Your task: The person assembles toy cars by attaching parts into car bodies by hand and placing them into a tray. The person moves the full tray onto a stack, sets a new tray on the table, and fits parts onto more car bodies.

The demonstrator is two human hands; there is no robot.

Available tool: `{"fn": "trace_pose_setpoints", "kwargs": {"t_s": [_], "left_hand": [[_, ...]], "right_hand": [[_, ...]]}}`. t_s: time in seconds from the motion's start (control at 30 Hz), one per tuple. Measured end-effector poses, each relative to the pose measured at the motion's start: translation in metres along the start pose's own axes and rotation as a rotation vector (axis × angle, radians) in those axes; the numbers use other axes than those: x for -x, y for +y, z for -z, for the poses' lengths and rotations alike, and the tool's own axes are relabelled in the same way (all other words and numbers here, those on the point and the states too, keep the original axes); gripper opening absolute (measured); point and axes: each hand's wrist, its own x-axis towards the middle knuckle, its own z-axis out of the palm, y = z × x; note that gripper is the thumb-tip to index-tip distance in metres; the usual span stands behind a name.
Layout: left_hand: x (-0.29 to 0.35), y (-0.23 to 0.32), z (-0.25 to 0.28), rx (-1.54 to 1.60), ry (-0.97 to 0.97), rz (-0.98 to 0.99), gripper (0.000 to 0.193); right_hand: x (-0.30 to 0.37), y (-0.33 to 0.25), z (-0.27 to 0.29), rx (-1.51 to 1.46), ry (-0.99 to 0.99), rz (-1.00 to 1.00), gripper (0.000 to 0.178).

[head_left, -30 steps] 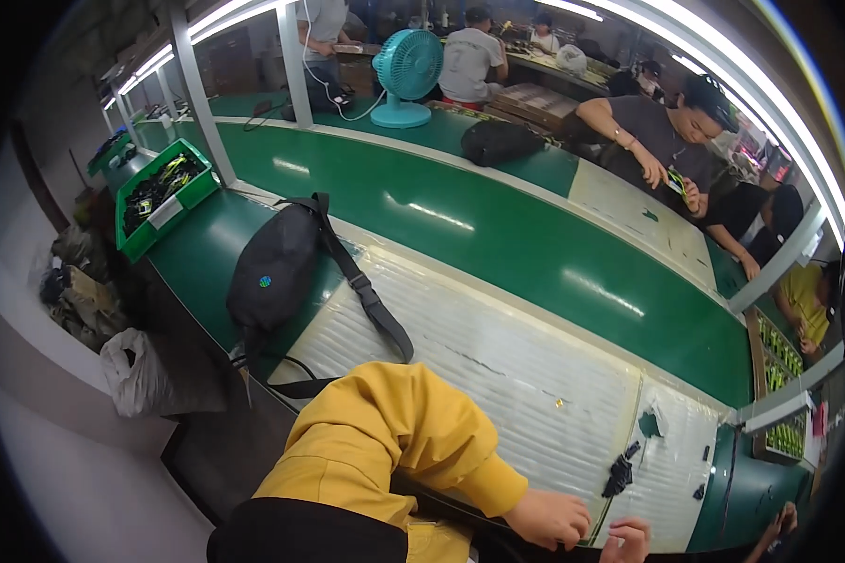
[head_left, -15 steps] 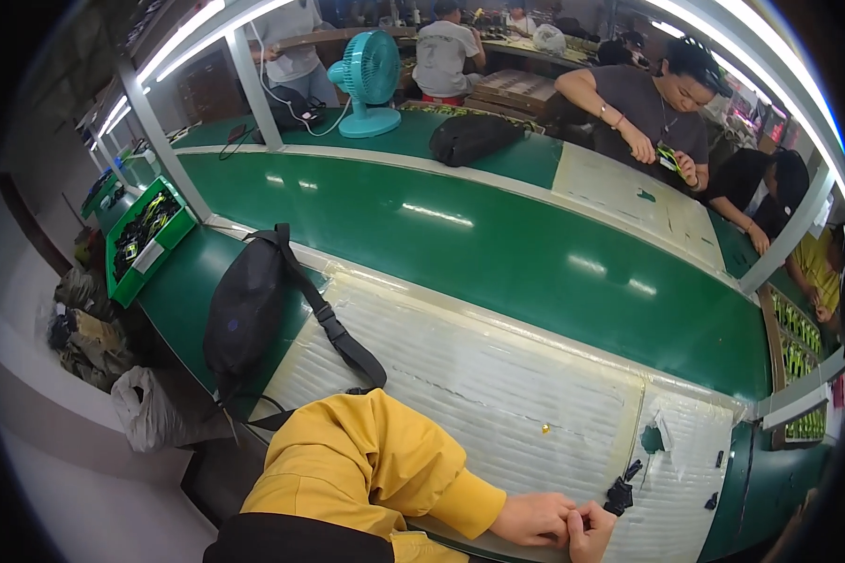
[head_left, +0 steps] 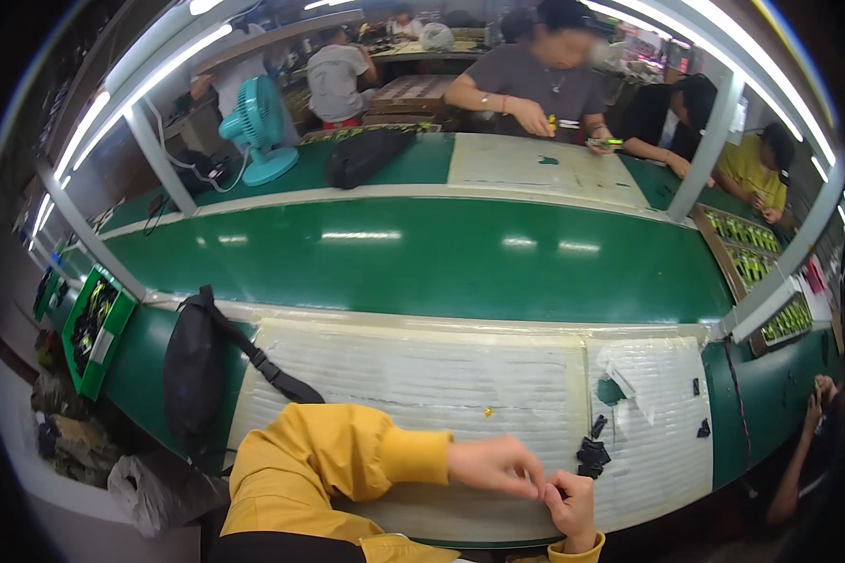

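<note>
My left hand (head_left: 498,466), in a yellow sleeve, reaches across to the right above the padded white sheet (head_left: 404,366). Its fingertips are pinched together and meet the fingers of my right hand (head_left: 573,507), which are also curled closed. Whatever lies between the fingers is too small or hidden to make out. Just beyond my right hand lies a small heap of black pieces (head_left: 591,457). A tiny yellow-orange piece (head_left: 487,412) rests on the sheet beyond my left hand.
A black waist bag (head_left: 193,366) with a strap lies at the left, near a green bin (head_left: 99,330) of black and yellow-green parts. Across the green bench (head_left: 422,249) stand a teal fan (head_left: 258,127) and several people. Trays of yellow-green parts (head_left: 742,246) sit at the right.
The view has swung to the right. My hands have moved a little up over the sheet, and my right cuff now shows. Both hands stay together at the fingertips.
</note>
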Motion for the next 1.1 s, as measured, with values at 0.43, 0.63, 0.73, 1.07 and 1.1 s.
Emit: {"fn": "trace_pose_setpoints", "kwargs": {"t_s": [0.43,0.63,0.73,1.07,1.1], "left_hand": [[0.173,0.115,0.321,-0.054,1.576,-0.032,0.077],[0.197,0.133,0.359,0.128,1.671,-0.187,0.104],[0.207,0.129,0.375,0.171,1.712,-0.189,0.112],[0.212,0.160,0.388,0.178,1.749,-0.421,0.112],[0.214,0.162,0.392,0.188,1.786,-0.395,0.112]], "right_hand": [[-0.001,-0.038,0.039,-0.485,-0.251,0.072,0.011],[-0.017,-0.048,0.059,-0.678,-0.161,0.057,0.020],[-0.030,-0.058,0.061,-0.740,-0.077,-0.012,0.027],[-0.170,-0.076,0.087,-0.784,-0.046,-0.149,0.065],[-0.193,-0.073,0.088,-0.761,-0.046,-0.177,0.069]]}}
